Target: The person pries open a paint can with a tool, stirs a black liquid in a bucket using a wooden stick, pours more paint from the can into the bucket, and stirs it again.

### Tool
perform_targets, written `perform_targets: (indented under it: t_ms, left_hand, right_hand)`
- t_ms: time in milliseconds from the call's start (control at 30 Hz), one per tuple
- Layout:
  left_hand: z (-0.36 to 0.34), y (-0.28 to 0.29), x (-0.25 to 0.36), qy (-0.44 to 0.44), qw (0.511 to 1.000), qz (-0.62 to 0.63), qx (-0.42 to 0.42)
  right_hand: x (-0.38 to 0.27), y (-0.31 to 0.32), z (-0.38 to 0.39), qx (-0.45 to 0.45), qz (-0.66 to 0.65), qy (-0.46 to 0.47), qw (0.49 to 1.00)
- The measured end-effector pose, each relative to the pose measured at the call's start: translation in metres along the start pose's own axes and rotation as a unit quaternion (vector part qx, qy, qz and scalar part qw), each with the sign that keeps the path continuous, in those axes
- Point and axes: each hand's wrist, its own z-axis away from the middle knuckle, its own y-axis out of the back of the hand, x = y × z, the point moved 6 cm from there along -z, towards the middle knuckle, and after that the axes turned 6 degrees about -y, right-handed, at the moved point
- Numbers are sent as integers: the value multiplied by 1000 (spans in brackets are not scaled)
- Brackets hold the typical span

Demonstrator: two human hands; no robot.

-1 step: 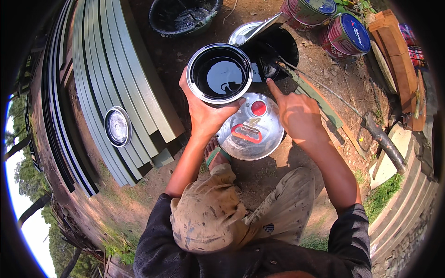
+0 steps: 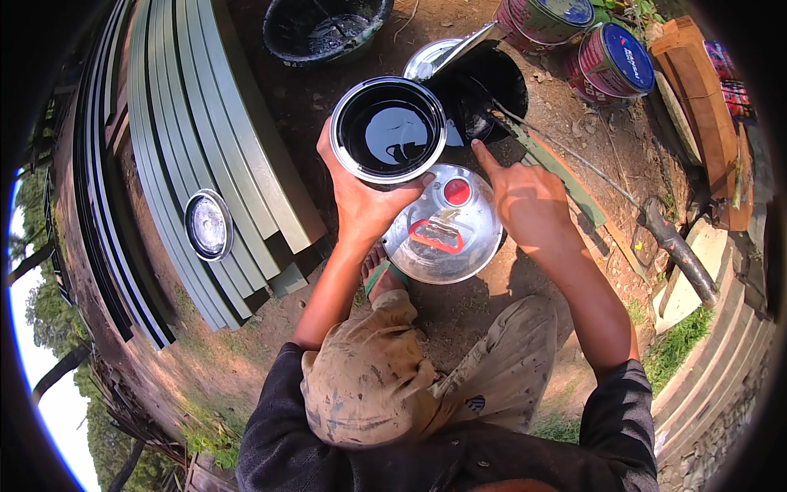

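Note:
My left hand (image 2: 361, 193) is wrapped round an open round tin of glossy black paint (image 2: 385, 131), its rim tilted toward me. Light reflects off the liquid surface. My right hand (image 2: 529, 197) holds nothing visible; its index finger points forward and the other fingers curl in. That fingertip is near a dark, black-stained patch (image 2: 500, 86), whose nature I cannot tell. Below and between both hands stands a silver metal can (image 2: 443, 262) with an orange-red handle and a red cap on its top. The tin covers part of it.
Grey-green metal profiles (image 2: 217, 139) lie on the left, bearing a round lid (image 2: 209, 225). A black basin (image 2: 324, 37) sits at the far side. Two paint pails with blue lids, one nearer (image 2: 619, 61), stand far right. A long-handled tool (image 2: 676, 246) and wooden boards (image 2: 697, 115) lie rightward.

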Motion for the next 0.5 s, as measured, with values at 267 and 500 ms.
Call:
perform_targets:
  t_ms: [267, 500]
  left_hand:
    - [1, 0, -6, -8, 999, 32, 14]
    - [9, 6, -11, 8, 998, 48, 32]
  right_hand:
    - [5, 1, 41, -124, -566, 7, 815]
    - [-1, -9, 55, -224, -898, -17, 378]
